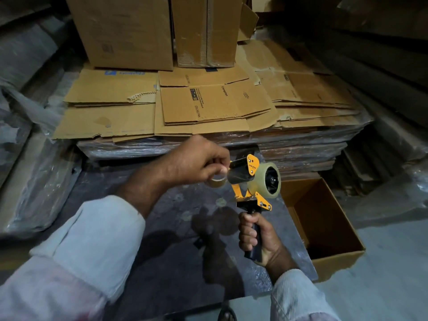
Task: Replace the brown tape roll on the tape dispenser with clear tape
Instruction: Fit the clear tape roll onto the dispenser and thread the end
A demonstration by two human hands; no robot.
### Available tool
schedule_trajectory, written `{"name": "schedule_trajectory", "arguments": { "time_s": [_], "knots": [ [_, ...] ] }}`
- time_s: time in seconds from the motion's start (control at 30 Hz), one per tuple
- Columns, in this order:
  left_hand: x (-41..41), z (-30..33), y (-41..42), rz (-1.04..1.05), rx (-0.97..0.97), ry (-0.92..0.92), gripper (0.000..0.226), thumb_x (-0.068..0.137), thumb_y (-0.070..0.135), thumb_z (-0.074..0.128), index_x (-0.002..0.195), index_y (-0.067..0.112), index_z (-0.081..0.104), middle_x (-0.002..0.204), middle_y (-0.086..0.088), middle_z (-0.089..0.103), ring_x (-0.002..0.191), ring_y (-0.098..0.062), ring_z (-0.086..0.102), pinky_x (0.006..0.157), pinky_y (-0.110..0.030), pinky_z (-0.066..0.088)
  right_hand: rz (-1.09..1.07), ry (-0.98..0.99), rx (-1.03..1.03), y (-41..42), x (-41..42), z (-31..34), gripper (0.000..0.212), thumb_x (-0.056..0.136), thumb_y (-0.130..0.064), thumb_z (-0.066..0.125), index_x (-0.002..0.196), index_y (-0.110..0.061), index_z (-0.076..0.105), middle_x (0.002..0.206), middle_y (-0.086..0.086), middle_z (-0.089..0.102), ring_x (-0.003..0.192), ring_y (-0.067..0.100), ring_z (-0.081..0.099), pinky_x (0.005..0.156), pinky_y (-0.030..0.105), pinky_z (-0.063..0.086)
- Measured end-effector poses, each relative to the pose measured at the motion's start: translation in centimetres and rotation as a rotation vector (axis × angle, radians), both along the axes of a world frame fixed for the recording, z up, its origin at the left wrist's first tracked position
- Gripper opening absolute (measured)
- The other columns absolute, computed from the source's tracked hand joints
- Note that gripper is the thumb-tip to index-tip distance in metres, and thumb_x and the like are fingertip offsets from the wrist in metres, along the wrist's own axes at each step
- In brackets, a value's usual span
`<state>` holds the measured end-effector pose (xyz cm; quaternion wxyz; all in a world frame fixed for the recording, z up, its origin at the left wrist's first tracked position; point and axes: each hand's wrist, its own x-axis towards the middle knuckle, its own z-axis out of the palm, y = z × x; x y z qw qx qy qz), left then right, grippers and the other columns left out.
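- Head view, the grips: my right hand (254, 235) is wrapped round the black handle of the tape dispenser (251, 181), holding it upright over the dark worktop (162, 239); my left hand (196, 161) pinches a free end of tape (217, 180) at the dispenser's front end, where it curls into a small loop below the fingers.
- Head view, the task's thing: the clear tape roll (268, 179) already sits on the hub, on the right side of the yellow frame; I see no brown roll anywhere.
- Head view, the relation that matters: the roll lies right of my pinch, its axle pointing roughly toward me and to the right; the left hand is the nearer to the roller and blade end; I judge threading the strip is what remains.
- Head view, writing: the flattened cartons (215, 103) read "Crompton" and "CEILING FAN"; the frame's small print is too fine to read; an open box (324, 228) stands at right.
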<state>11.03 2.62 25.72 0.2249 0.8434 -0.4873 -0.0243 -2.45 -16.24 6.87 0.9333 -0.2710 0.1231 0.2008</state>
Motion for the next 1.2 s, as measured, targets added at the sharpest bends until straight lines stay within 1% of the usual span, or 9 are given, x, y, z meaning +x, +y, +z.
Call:
{"name": "schedule_trajectory", "arguments": {
  "time_s": [0.13,0.2,0.43,0.53,0.67,0.77,0.93,1.13,1.2],
  "knots": [
    [-1.5,-1.3,0.5,-0.066,0.009,-0.102,0.006,0.092,0.016,0.07,0.086,0.019,0.07,0.078,0.014,0.063,0.07,-0.002,0.057,0.066,-0.026,0.05,-0.057,-0.006,0.042,-0.3,0.5,0.4,0.037,0.061,-0.015,0.087,0.06,-0.017,0.05,0.042,-0.004,0.044,0.027,0.009,0.041,0.032,0.021,0.041],
    [-1.2,-1.4,0.9,-0.051,-0.04,-0.146,0.004,0.091,0.015,0.071,0.087,0.017,0.071,0.079,0.013,0.063,0.07,-0.003,0.055,0.065,-0.023,0.046,-0.051,-0.015,0.036,-0.4,0.7,0.6,0.038,0.061,-0.015,0.087,0.06,-0.017,0.049,0.041,-0.004,0.044,0.027,0.009,0.041,0.032,0.021,0.041],
    [1.6,0.9,0.9,-0.021,-0.054,-0.256,0.004,0.091,0.016,0.071,0.087,0.014,0.072,0.08,0.003,0.071,0.073,-0.011,0.062,0.07,-0.029,0.054,0.087,-0.005,-0.031,0.8,0.5,0.6,0.037,0.062,-0.014,0.085,0.061,-0.015,0.049,0.042,-0.002,0.044,0.027,0.011,0.042,0.032,0.022,0.042],
    [3.1,1.0,0.2,0.006,-0.037,-0.229,0.004,0.091,0.015,0.072,0.088,0.015,0.073,0.08,0.006,0.069,0.075,-0.008,0.059,0.072,-0.03,0.054,0.183,-0.014,-0.032,1.5,0.3,0.9,0.032,0.068,-0.015,0.08,0.061,-0.015,0.048,0.042,-0.001,0.046,0.028,0.012,0.045,0.034,0.022,0.043],
    [4.0,-0.3,-0.5,0.053,-0.048,-0.095,0.002,0.088,0.016,0.077,0.089,0.016,0.076,0.081,0.007,0.072,0.073,-0.005,0.061,0.071,-0.028,0.054,0.246,-0.019,-0.06,2.1,0.4,1.5,0.03,0.073,-0.016,0.075,0.061,-0.015,0.047,0.043,-0.002,0.045,0.029,0.011,0.045,0.035,0.022,0.044],
    [3.7,-1.3,-0.7,0.157,-0.094,0.125,0.018,0.082,0.013,0.082,0.097,0.017,0.073,0.081,0.004,0.073,0.069,-0.004,0.067,0.065,-0.02,0.055,0.243,-0.002,-0.079,1.8,0.1,1.3,0.028,0.076,-0.015,0.07,0.062,-0.015,0.045,0.043,-0.002,0.045,0.029,0.011,0.045,0.036,0.022,0.044],
    [2.8,-2.4,-1.0,0.239,-0.191,0.365,0.018,0.078,0.006,0.086,0.082,0.013,0.069,0.074,-0.006,0.074,0.06,-0.011,0.07,0.059,-0.025,0.06,0.23,0.024,-0.065,1.7,-0.7,1.0,0.033,0.069,-0.014,0.078,0.06,-0.014,0.046,0.042,0.0,0.045,0.028,0.012,0.045,0.035,0.021,0.045],
    [2.2,-2.8,-0.5,0.242,-0.256,0.496,0.009,0.089,0.004,0.074,0.096,0.009,0.071,0.078,-0.002,0.078,0.076,-0.01,0.076,0.069,-0.023,0.059,0.227,0.02,-0.087,1.6,-0.8,1.2,0.032,0.069,-0.015,0.078,0.059,-0.014,0.048,0.042,0.0,0.045,0.028,0.012,0.044,0.034,0.021,0.044],
    [2.0,-3.1,-0.2,0.236,-0.301,0.554,0.006,0.096,0.004,0.065,0.099,0.008,0.068,0.085,-0.005,0.08,0.085,-0.016,0.077,0.077,-0.034,0.064,0.211,0.031,-0.093,1.6,-0.7,1.2,0.03,0.07,-0.014,0.076,0.059,-0.014,0.048,0.042,-0.001,0.044,0.027,0.011,0.044,0.033,0.021,0.043]
  ]
}}
